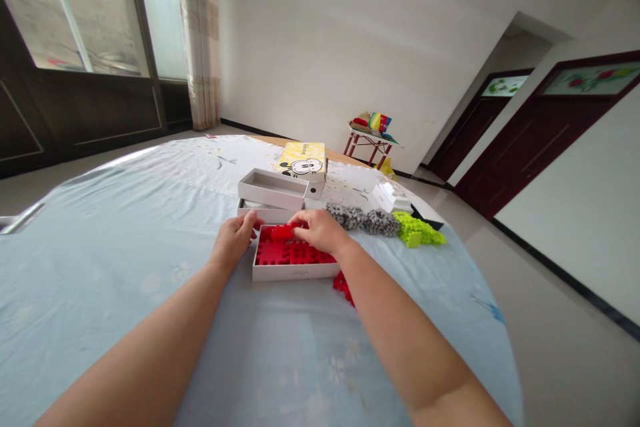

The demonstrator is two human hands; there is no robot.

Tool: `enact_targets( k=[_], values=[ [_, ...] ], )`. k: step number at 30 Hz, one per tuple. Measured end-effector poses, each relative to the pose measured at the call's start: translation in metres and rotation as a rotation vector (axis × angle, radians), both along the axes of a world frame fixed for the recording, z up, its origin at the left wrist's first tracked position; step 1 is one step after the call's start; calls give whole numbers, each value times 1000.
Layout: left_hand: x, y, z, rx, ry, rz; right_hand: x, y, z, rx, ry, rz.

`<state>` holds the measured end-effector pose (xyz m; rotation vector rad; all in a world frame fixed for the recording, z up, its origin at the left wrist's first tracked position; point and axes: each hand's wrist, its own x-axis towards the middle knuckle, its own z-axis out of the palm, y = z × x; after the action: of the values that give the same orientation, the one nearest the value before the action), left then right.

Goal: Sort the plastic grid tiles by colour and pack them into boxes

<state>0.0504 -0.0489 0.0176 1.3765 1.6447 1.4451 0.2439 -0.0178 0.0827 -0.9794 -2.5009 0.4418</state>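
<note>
A shallow white box (295, 272) stands on the table in front of me, filled with flat, notched red plastic building blocks (300, 255). At its back left corner my left hand (235, 238) has its fingers curled against the rim. My right hand (320, 230) reaches over the back of the box, its fingers pinching a red building block (283, 232) that lies above the others. The right fingertips partly cover this block. More red blocks (343, 287) lie on the cloth by the box's right end, partly behind my right forearm.
Behind the box are an open white tray (273, 188) on another white box (245, 209) and a yellow cartoon box (303, 160). Grey blocks (363, 219), lime-green blocks (417, 230) and a small white box (393, 197) sit to the right. A pale blue cloth (150, 320) covers the round table.
</note>
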Motion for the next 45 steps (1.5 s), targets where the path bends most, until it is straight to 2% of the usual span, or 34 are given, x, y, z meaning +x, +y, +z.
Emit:
enact_targets(
  k=[6,12,15,19,22,25,30,34,37,39,45],
  values=[
    [-1,1,-1,6,-9,0,-1,0,1,20,26,-97],
    [-1,2,-2,-3,14,5,-10,0,-7,-45,19,-66],
    [-2,2,-2,6,19,7,-11,-1,-11,-76,64,-31],
    [-1,1,-2,2,16,-4,-4,-1,-14,-103,149,-56],
    [0,1,-1,-12,19,-8,3,-1,-15,-169,166,22],
    [1,1,1,-22,19,-13,16,0,-12,-192,232,69],
    [1,0,2,-49,22,-2,73,1,1,-131,344,-149],
    [-2,2,-1,-67,63,9,128,-12,-3,-183,231,-221],
    [-3,4,-3,-67,88,20,153,-28,-12,-253,102,-226],
    [-4,5,-4,-66,91,18,159,-39,-15,-252,17,-190],
    [-2,3,-2,-89,118,39,149,-52,-11,-194,-178,65]
  ],
)
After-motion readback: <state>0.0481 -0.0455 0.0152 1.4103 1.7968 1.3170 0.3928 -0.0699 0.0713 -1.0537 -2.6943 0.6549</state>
